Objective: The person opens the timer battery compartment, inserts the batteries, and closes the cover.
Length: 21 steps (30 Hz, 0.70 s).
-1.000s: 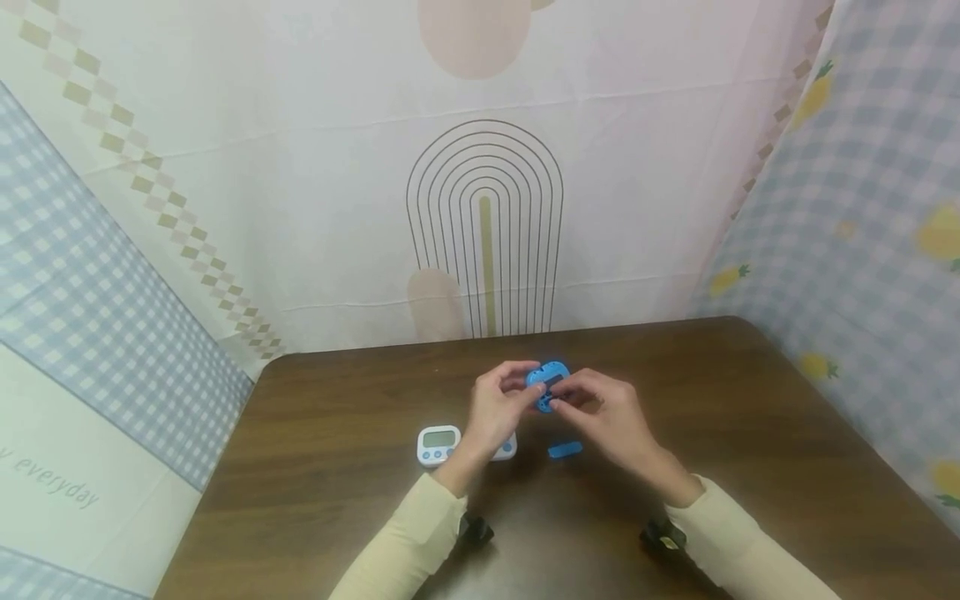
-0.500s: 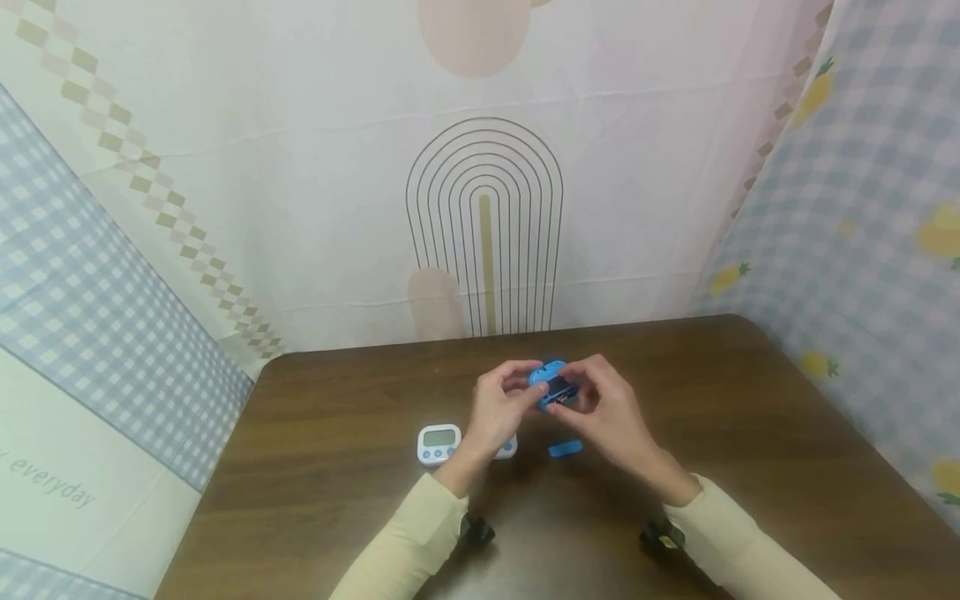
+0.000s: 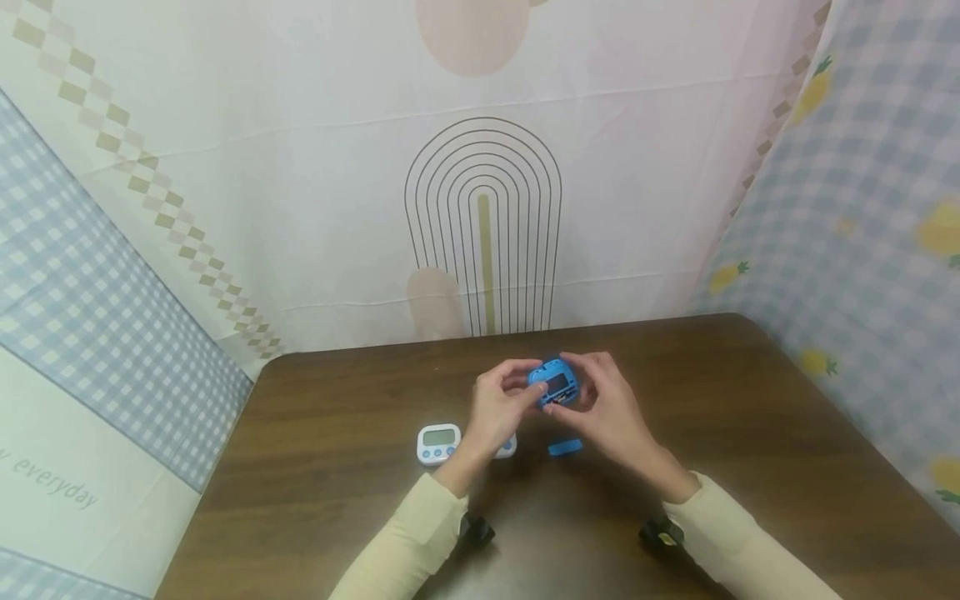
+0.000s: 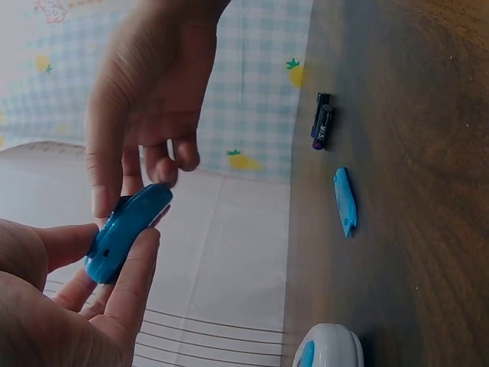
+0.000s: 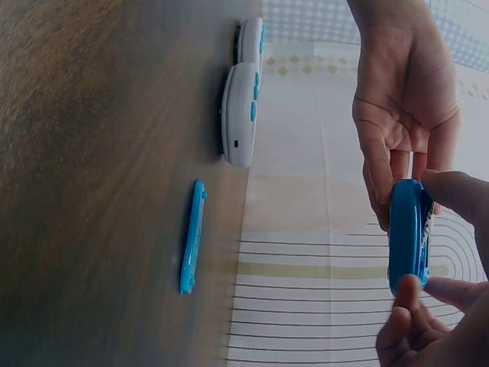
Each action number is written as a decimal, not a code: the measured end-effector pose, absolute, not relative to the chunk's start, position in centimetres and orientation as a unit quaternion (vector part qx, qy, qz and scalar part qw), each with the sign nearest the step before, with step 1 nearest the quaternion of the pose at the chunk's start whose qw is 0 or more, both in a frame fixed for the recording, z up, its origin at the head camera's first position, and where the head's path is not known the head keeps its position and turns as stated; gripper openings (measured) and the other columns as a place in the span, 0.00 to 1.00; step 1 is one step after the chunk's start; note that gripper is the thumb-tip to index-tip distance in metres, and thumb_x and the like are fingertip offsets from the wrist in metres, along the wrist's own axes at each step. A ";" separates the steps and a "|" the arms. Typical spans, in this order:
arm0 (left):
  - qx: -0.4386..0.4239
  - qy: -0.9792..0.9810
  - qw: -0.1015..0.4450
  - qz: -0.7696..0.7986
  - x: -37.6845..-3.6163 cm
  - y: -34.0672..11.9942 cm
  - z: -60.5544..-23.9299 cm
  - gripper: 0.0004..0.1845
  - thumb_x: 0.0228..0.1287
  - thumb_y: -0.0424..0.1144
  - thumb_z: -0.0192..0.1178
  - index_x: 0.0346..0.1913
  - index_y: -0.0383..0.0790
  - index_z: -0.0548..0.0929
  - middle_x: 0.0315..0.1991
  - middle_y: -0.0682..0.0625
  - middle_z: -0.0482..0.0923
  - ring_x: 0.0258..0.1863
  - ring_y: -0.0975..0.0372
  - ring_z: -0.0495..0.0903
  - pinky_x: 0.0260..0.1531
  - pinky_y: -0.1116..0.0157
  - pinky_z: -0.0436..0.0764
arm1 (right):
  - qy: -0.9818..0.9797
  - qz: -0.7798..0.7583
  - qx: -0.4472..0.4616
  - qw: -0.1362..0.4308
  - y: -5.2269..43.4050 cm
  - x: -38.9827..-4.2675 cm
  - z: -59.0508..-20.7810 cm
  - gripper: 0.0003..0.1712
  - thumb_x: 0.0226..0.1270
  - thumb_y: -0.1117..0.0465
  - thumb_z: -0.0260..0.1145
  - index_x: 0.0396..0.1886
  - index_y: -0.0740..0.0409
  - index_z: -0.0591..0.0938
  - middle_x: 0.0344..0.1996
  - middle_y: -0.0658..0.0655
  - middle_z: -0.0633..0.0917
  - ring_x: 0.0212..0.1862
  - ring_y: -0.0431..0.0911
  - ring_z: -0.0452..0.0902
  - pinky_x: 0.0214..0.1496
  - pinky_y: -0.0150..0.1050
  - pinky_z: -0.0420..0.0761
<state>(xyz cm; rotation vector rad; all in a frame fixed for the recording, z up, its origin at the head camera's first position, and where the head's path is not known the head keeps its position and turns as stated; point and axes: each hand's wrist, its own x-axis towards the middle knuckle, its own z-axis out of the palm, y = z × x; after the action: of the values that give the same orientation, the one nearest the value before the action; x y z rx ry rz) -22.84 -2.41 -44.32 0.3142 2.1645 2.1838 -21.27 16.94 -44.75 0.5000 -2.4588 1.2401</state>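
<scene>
Both hands hold a small blue digital timer (image 3: 553, 382) above the table, its back facing up. A dark recess and an uncovered battery bay show on that back. My left hand (image 3: 501, 406) grips the timer's left side, thumb on the back and fingers beneath. With thumb and forefinger, my right hand (image 3: 617, 412) pinches the right part at its upper and lower edges. A blue battery cover (image 3: 565, 447) lies on the table below the hands. Beyond it in the left wrist view lie two dark batteries (image 4: 322, 121), side by side.
Two white timers with blue buttons are on the brown table (image 3: 322, 433): a left one (image 3: 438, 444), and a right one (image 3: 507, 447) partly hidden by my left wrist. Patterned cloth (image 3: 337, 208) hangs behind the table and at both sides.
My right fingers have shifted from the middle of the timer's back out to its edges. The timer has turned a little, and its battery bay shows more openly. My left hand stays nearly still.
</scene>
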 end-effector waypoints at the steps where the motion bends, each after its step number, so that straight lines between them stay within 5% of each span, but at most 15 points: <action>1: 0.101 0.701 0.025 0.706 -22.8 -2.4 -44.3 0.17 0.70 0.32 0.70 0.59 0.40 0.86 0.49 0.41 0.89 0.43 0.54 0.91 0.44 0.51 0.91 | -0.866 0.439 0.175 0.163 17.0 -21.3 -44.8 0.44 0.55 0.59 0.86 0.71 0.59 0.77 0.49 0.57 0.78 0.37 0.47 0.76 0.33 0.34 0.82; 12: 0.092 0.724 0.026 0.683 -22.6 -2.4 -44.1 0.16 0.70 0.35 0.71 0.59 0.45 0.87 0.49 0.45 0.88 0.43 0.57 0.90 0.44 0.54 0.92 | -0.849 0.504 0.145 0.062 17.4 -21.7 -45.1 0.44 0.60 0.54 0.84 0.73 0.54 0.74 0.52 0.61 0.85 0.38 0.48 0.84 0.40 0.35 0.88; 21: 0.096 0.720 0.029 0.686 -22.6 -2.5 -43.9 0.16 0.70 0.34 0.71 0.58 0.45 0.88 0.47 0.45 0.88 0.41 0.57 0.90 0.46 0.49 0.91 | -0.810 0.570 0.139 0.014 17.5 -22.0 -45.2 0.42 0.63 0.56 0.82 0.73 0.55 0.72 0.61 0.65 0.83 0.58 0.58 0.87 0.55 0.39 0.89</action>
<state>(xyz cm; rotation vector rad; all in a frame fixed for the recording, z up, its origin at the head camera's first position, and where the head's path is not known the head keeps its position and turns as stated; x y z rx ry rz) -22.59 -2.51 -43.87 0.2960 2.2218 2.1176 -21.97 17.55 -45.18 0.4341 -2.5218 1.7736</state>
